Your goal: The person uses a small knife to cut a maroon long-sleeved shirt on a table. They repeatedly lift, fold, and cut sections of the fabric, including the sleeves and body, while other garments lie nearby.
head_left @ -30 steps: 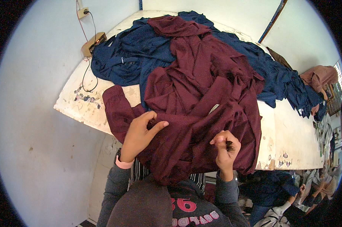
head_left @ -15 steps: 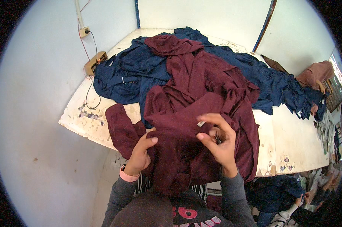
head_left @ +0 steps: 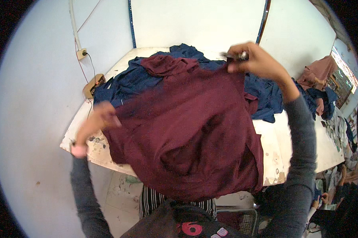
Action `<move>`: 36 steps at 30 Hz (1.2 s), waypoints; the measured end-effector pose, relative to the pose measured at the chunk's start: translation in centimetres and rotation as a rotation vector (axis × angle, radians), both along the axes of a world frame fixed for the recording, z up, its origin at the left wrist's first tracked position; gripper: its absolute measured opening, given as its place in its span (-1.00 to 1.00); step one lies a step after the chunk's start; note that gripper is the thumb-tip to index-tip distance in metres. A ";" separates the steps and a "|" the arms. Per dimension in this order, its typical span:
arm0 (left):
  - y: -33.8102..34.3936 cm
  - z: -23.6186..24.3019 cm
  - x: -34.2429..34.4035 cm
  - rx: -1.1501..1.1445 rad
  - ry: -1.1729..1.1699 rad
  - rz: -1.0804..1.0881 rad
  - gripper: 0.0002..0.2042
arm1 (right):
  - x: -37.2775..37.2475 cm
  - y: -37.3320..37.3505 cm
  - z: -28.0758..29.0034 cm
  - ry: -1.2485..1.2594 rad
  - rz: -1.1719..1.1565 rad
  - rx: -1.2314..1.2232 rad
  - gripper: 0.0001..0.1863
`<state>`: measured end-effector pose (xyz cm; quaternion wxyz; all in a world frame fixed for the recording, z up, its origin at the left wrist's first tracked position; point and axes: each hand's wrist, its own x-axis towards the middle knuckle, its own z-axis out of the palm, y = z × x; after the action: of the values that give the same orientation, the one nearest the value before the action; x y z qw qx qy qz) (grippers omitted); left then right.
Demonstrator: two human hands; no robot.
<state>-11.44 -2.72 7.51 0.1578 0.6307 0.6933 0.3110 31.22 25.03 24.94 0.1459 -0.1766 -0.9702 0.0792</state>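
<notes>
Maroon garment [head_left: 187, 119], blocking navy heap [head_left: 266, 101], possibly shirts, white table [head_left: 274, 146]

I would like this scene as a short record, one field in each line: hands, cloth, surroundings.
left hand: blurred, at left edge of maroon cloth
right hand: raised, gripping the cloth's upper right, with a small dark object, kind unclear
maroon cloth: spread between both hands
behind it: navy cloth heaped on a pale, worn table

Your sleeves [head_left: 302, 139] are dark grey, with a pink wristband [head_left: 79, 150] at left. Your black top [head_left: 169, 220] bears pink print [head_left: 197, 229]. Black-and-white striped clothing [head_left: 149, 202] shows below.
</notes>
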 end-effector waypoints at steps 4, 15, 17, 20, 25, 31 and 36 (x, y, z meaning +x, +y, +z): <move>2.4 13.2 -2.6 0.927 0.445 0.714 -0.67 | 2.4 7.8 7.7 0.895 -0.085 0.677 -0.68; -7.3 -4.1 -7.2 0.683 0.312 0.367 -0.39 | 11.6 -2.8 -13.7 0.300 -0.282 0.817 -0.67; -7.7 -8.6 -2.8 0.495 0.551 0.375 -0.39 | 12.6 -5.8 -20.9 0.222 -0.298 0.657 -0.66; -10.3 -15.2 -1.4 0.216 0.496 0.345 -0.42 | 13.3 -9.1 -28.3 0.102 -0.264 0.451 -0.62; -12.4 -20.7 -1.0 0.203 0.209 0.411 -0.42 | 13.9 -11.9 -34.8 0.234 -0.397 0.114 -0.61; -11.9 -22.9 -1.5 0.368 0.091 0.494 -0.48 | 13.2 -11.9 -34.9 0.296 -0.390 0.081 -0.61; -11.2 -23.5 -0.5 0.471 -0.224 0.514 -0.40 | 13.8 -12.3 -34.6 0.452 -0.333 0.185 -0.64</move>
<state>-11.96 -13.89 -15.99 -0.0002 0.4169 0.7168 0.5589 45.03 12.77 -9.62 0.3846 -0.2975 -0.8738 0.0026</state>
